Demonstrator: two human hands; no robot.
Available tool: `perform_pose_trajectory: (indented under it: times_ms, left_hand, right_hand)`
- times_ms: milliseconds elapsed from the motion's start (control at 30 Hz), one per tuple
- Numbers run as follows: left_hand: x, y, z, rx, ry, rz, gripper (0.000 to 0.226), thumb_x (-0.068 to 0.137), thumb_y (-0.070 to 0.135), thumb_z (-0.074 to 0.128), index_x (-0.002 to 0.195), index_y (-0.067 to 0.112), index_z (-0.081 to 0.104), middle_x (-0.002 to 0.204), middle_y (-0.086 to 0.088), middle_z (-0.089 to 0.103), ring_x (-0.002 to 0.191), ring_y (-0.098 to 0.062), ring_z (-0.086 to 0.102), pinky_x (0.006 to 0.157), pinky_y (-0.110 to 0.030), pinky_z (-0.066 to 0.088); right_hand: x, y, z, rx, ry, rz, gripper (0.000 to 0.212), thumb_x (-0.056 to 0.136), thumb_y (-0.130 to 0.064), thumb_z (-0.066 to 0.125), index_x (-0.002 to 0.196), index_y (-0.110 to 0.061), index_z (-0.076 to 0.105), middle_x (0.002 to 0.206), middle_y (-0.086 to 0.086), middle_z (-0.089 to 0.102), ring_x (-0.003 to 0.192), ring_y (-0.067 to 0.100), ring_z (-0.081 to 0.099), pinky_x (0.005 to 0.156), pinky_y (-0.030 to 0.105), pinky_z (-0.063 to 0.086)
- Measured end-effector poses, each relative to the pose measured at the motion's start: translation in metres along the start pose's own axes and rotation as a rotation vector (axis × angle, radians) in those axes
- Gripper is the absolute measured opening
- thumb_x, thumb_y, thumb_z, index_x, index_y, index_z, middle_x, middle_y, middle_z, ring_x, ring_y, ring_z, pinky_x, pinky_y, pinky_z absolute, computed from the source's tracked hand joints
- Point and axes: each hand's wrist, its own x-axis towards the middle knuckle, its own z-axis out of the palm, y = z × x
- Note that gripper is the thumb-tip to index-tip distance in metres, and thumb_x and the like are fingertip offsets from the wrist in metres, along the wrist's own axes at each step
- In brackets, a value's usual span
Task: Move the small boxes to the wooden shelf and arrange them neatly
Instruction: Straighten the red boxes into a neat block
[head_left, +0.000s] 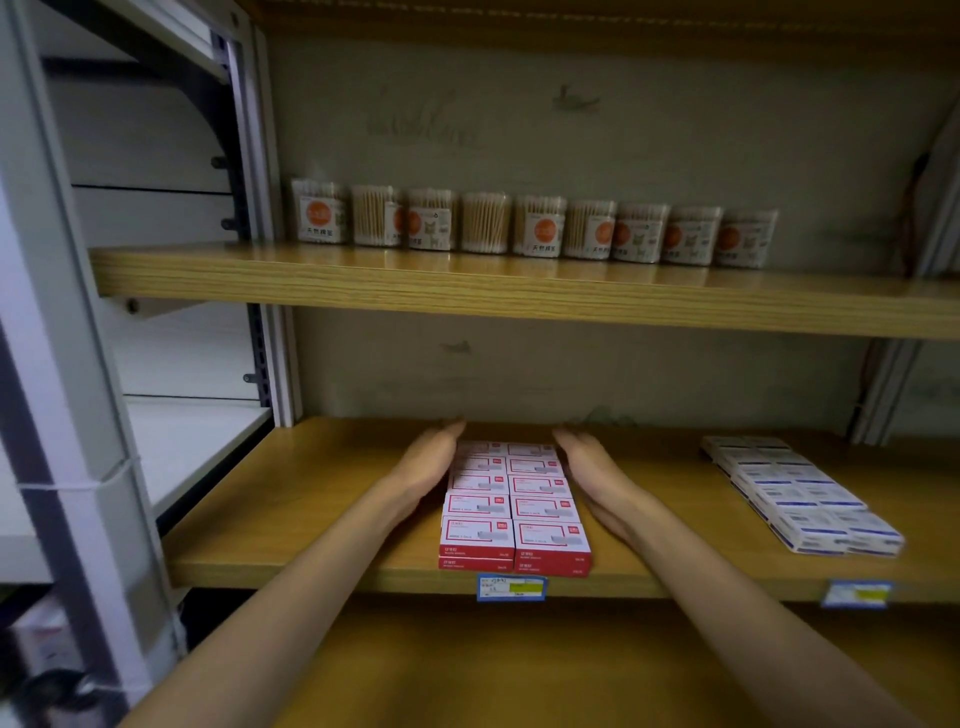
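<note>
A blue and yellow paper price tag (511, 587) hangs on the front edge of the lower wooden shelf board (322, 499); just above it sits the block of small red and white cardboard boxes (511, 506), two columns side by side and stacked two high at the front, its long axis running from the shelf's front edge straight back toward the wall; the printed short ends face forward. The left hand (431, 460) lies flat against the block's left side, fingers straight and together, pointing back; the right hand (587, 467) mirrors it on the right side, fingers likewise extended, neither curled round anything. Well to the right lies a slanted block of small blue and white boxes (800, 493), a second price tag (857, 594) below it. On the upper wooden shelf (467, 283) stands a row of clear round tubs of cotton swabs (535, 226) along the back wall.
</note>
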Motion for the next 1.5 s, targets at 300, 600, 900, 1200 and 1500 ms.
perform_pose_trajectory:
  times_ms: [300,600,900,1200,1500]
  left_hand:
    - [-0.028,0.014,0.017,-0.26,-0.1,-0.006,0.059,0.103,0.06,0.02,0.116,0.022,0.063,0.095,0.001,0.076,0.089,-0.013,0.072,0.08,-0.027,0.047]
    - [-0.097,-0.012,-0.032,0.235,-0.289,0.058,0.104,0.078,0.073,0.055,0.16,0.028,0.009,0.162,0.014,0.019,0.149,-0.013,0.023,0.119,-0.035,0.019]
    - [-0.113,-0.045,-0.016,0.914,-0.14,0.33,0.09,0.089,0.081,0.016,0.16,0.029,-0.001,0.168,0.003,0.005,0.154,-0.014,0.001,0.119,-0.033,-0.004]
    - [-0.113,-0.052,-0.001,1.016,-0.098,0.339,0.086,0.089,0.075,0.002,0.16,0.026,0.001,0.168,0.001,0.008,0.154,-0.015,0.0,0.125,-0.037,-0.002]
    - [-0.112,-0.049,-0.006,0.941,-0.128,0.34,0.097,0.081,0.088,0.0,0.159,0.031,0.001,0.167,0.005,0.007,0.154,-0.014,0.002,0.125,-0.038,0.001]
  right_hand:
    - [-0.022,-0.007,0.013,-0.124,-0.048,-0.022,0.06,0.106,-0.049,0.032,0.153,-0.013,0.027,0.094,0.004,0.071,0.071,0.01,0.072,0.06,0.023,0.055]
    - [-0.087,-0.004,-0.024,-0.474,-0.309,-0.125,0.078,0.091,-0.067,0.037,0.157,-0.034,0.012,0.126,-0.019,0.053,0.091,-0.01,0.059,0.08,0.009,0.047]
    - [-0.107,0.013,-0.033,-0.731,-0.337,-0.224,0.097,0.071,-0.089,0.05,0.152,-0.054,0.009,0.158,-0.021,0.031,0.146,0.011,0.03,0.12,0.051,0.028]
    - [-0.104,0.015,-0.031,-0.854,-0.354,-0.279,0.095,0.076,-0.089,0.034,0.156,-0.044,0.006,0.163,-0.015,0.022,0.15,0.013,0.021,0.125,0.045,0.016]
    - [-0.103,0.016,-0.032,-0.818,-0.352,-0.288,0.09,0.081,-0.084,0.037,0.156,-0.044,0.009,0.161,-0.017,0.026,0.148,0.012,0.026,0.123,0.043,0.021]
